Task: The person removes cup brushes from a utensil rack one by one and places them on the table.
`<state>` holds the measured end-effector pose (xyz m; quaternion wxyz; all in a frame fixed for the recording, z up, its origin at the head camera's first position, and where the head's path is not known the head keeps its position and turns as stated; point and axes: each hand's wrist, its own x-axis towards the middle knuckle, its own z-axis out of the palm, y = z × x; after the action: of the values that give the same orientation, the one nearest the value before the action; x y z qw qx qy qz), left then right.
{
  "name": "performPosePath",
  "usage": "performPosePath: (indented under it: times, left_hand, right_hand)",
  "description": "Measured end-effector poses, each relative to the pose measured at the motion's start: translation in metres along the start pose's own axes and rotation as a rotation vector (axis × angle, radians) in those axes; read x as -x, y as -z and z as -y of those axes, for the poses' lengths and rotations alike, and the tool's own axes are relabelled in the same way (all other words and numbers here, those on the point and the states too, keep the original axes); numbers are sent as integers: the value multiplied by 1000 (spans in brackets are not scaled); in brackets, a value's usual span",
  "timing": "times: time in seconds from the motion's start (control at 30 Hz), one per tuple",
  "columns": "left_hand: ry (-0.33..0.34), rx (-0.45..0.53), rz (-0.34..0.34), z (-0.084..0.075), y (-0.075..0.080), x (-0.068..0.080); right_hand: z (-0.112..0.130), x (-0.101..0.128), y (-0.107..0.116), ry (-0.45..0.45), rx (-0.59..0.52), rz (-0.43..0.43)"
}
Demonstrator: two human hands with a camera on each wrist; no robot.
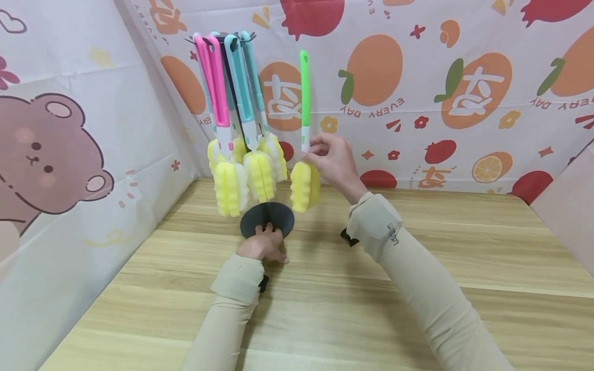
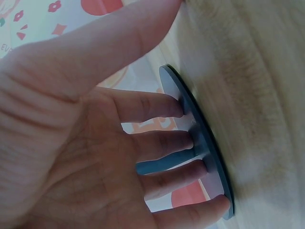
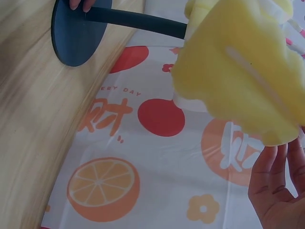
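Observation:
In the head view my right hand [image 1: 335, 159] pinches a green-handled sponge brush [image 1: 304, 98] at its white neck. The brush is upright, its yellow sponge head hanging just above the table, to the right of a dark rack. My left hand [image 1: 265, 244] presses straight fingers on the rack's round dark base [image 1: 283, 219]; in the left wrist view the fingertips touch the disc [image 2: 220, 167]. From the rack's top hang several more sponge brushes, with pink handles [image 1: 217, 82] and teal handles [image 1: 240, 77]. The yellow sponge [image 3: 238, 71] hides part of my right hand in the right wrist view.
The rack's dark post [image 3: 138, 21] rises from the base on a wood-grain table [image 1: 325, 309]. Behind stands a white cloth [image 1: 417, 93] printed with fruit. A second cloth with a bear [image 1: 46, 159] hangs along the left side.

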<state>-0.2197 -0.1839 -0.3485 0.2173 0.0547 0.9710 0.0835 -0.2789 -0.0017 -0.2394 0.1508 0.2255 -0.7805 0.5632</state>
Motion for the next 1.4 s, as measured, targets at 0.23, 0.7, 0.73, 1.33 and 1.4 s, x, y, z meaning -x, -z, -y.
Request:
performPosePath:
  times: [0.23,0.7,0.73,1.33,1.4]
  left_hand:
    - [-2,-7,-5,0,1,-1]
    - [-4,-6,0,0,0,0]
    - [-7,-5,0,0,0,0]
    - [-4,-2,8,0,1,1]
    - [-5,-1,7,-1,1,1]
  right_hand:
    - [-4,3,2,-6,-2,10]
    - [-11,14,3,-105,-30,11]
    - [-13,15,3,-111,-35,11]
    - [-27,28,3,-198,-57,-5]
    - [-29,30,2,-214,-58,-12]
